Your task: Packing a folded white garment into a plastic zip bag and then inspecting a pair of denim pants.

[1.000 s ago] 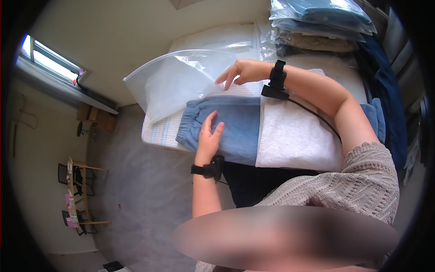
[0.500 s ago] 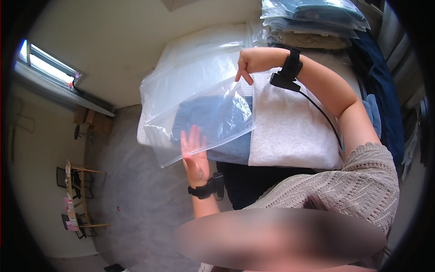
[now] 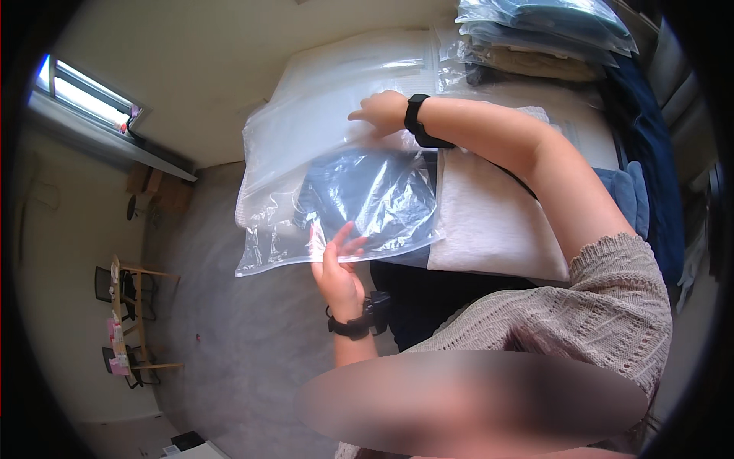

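A clear plastic zip bag [image 3: 264, 241] lies spread over a folded blue garment [image 3: 329, 191], which shows through the film. My left hand [image 3: 340, 275] is at the bag's near edge, fingers spread and partly behind the film; whether they are inside or under it I cannot tell. Over the far part of the bag reaches my right hand [image 3: 382, 113], a finger stretched out to the left and the others partly hidden beneath. Nothing shows in its grip. A folded light grey garment [image 3: 497, 222] lies to the right, under my right forearm.
More frosted plastic bags [image 3: 359, 61] lie flat at the far side. Bagged folded clothes [image 3: 543, 38] are stacked at the far right, near dark blue cloth [image 3: 646, 138]. A window [image 3: 92, 96], chairs [image 3: 138, 367] and a wooden-legged table [image 3: 138, 310] stand off to the left.
My right hand has moved left across the bag, away from the grey garment's corner. The bag's near edge has come down flatter, and my left fingers have bent slightly to the right.
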Demonstrator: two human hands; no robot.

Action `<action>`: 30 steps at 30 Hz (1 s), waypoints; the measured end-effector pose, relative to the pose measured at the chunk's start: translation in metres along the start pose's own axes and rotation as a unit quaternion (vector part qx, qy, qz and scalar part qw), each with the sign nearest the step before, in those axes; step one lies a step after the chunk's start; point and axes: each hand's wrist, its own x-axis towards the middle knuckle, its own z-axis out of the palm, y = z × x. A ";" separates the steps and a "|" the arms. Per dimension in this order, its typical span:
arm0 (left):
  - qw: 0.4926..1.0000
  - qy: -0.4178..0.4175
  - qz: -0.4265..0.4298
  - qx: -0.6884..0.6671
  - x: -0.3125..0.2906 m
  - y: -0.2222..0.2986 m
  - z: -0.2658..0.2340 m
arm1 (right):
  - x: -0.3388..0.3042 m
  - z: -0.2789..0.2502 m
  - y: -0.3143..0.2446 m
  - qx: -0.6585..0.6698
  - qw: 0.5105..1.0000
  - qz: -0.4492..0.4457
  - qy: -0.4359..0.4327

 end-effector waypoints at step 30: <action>0.851 0.216 0.472 0.076 -0.102 0.116 -0.072 | 0.055 0.020 -0.019 -0.098 0.992 0.047 -0.066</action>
